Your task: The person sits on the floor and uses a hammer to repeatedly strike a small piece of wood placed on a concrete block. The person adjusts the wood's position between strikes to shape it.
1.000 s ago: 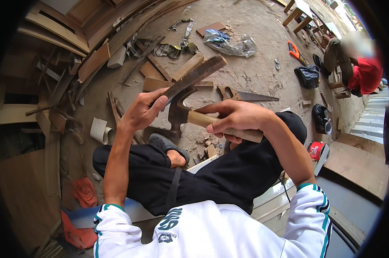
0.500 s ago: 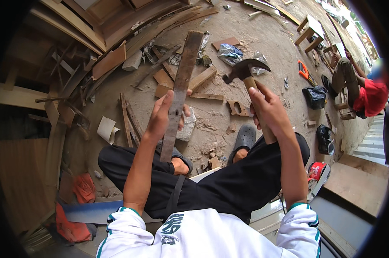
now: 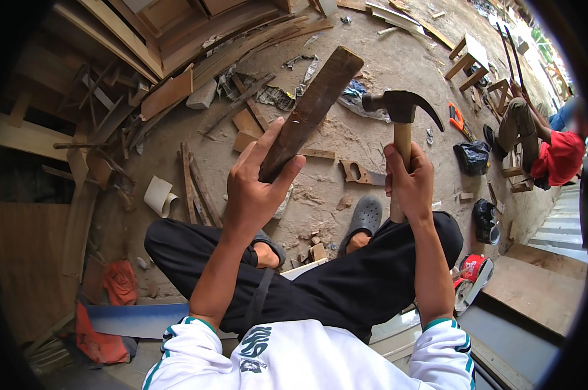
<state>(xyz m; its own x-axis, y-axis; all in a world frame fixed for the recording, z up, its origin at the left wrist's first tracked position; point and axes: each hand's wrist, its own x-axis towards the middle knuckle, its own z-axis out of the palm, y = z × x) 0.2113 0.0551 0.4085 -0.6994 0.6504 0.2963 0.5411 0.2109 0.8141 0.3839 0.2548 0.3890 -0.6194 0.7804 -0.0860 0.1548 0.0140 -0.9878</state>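
Observation:
My left hand (image 3: 258, 188) is closed around the lower end of a dark, worn wooden strip (image 3: 320, 101), which tilts up and to the right. A small bright glint shows on the strip's face near my fingers; I cannot tell what it is. My right hand (image 3: 412, 183) grips a claw hammer (image 3: 403, 138) by its wooden handle. The dark head is up, its claw pointing right and its striking face toward the strip, with a gap between them. Both are held above the ground in front of my knees.
A handsaw (image 3: 356, 173) lies on the dirt floor beyond my feet, among wood offcuts (image 3: 246, 123). Stacked boards (image 3: 30, 260) line the left side. Far right, a person in a red shirt (image 3: 557, 159) sits near a small stool (image 3: 471, 55) and a black bag (image 3: 473, 158).
The wooden strip has swung from near upright to a rightward tilt, and my left hand now holds its lower end. The hammer has turned more upright and shifted slightly right.

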